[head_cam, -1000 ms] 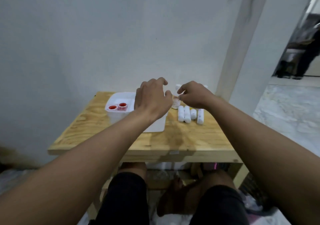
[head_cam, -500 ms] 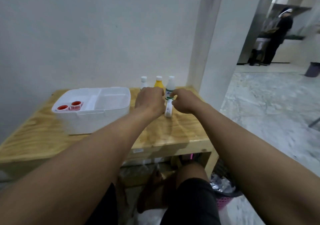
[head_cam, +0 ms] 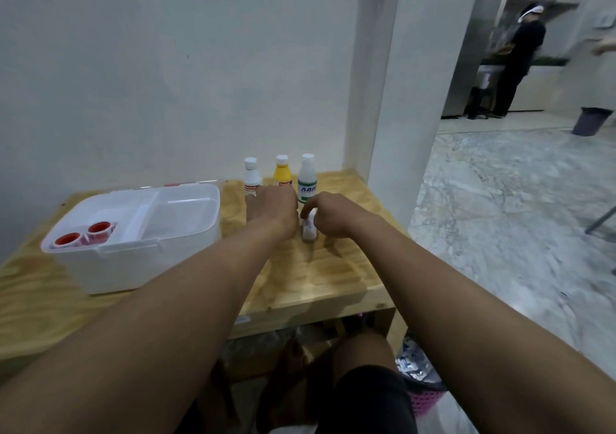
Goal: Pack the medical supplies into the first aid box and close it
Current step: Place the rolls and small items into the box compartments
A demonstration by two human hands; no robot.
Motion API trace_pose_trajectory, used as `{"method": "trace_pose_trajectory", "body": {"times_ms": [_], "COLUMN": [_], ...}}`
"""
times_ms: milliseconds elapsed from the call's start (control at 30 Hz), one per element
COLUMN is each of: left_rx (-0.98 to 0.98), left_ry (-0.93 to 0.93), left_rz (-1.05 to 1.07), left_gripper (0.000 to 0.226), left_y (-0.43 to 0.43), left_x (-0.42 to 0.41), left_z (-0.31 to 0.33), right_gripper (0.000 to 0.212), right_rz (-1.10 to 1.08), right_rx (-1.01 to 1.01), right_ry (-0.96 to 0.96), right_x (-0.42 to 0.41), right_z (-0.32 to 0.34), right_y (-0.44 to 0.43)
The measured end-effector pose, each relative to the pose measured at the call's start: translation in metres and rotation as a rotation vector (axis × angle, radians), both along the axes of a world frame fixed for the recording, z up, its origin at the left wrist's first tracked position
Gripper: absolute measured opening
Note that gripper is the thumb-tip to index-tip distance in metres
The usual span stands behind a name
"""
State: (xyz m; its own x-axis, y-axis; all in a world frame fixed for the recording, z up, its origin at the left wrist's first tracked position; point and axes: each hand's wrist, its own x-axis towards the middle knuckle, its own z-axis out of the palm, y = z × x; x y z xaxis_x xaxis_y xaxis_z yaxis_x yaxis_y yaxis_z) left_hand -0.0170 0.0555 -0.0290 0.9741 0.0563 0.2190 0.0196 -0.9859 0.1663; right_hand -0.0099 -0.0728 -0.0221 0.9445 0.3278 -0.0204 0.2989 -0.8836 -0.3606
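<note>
Both hands rested on the wooden bench (head_cam: 316, 277). The right hand (head_cam: 336, 215) closed its fingers around a white gauze roll (head_cam: 309, 228); the left hand (head_cam: 271, 208) lay curled beside it, its grip hidden. The roll seemed light and soft, best pinched at its middle. The open first aid box (head_cam: 143, 253) stood nearby, on the left.

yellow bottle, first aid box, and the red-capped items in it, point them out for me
yellow bottle (head_cam: 282, 174): head view, on its yellow body.
first aid box (head_cam: 133, 268): head view, on its front wall.
red-capped items (head_cam: 66, 240): head view, on the nearer red cap.
</note>
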Motion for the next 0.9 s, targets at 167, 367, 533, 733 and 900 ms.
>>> {"method": "trace_pose_trajectory", "body": {"times_ms": [167,367,533,733,900], "left_rx": [0.022,-0.006,-0.044,-0.090,-0.166], "left_ry": [0.000,-0.020,-0.015,0.028,0.030], "left_rz": [0.017,0.019,0.010,-0.016,-0.004], "left_gripper": [0.020,0.017,0.020,0.022,0.018], "left_y": [-0.008,-0.014,-0.018,-0.025,-0.032], "left_x": [0.010,0.018,0.018,0.018,0.016], "left_z": [-0.003,-0.003,-0.005,-0.005,-0.007], "right_gripper": [0.030,0.020,0.030,0.025,0.029], "right_rz": [-0.043,-0.113,-0.180,-0.215,-0.234], "right_rx": [0.039,-0.001,-0.003,0.033,0.051], "right_ry": [-0.004,-0.011,0.042,0.072,0.087], "right_x": [0.007,0.011,0.012,0.007,0.000], "right_z": [-0.005,-0.006,-0.006,-0.003,0.000], "right_y": [-0.007,-0.017,-0.020,-0.026,-0.035]}}
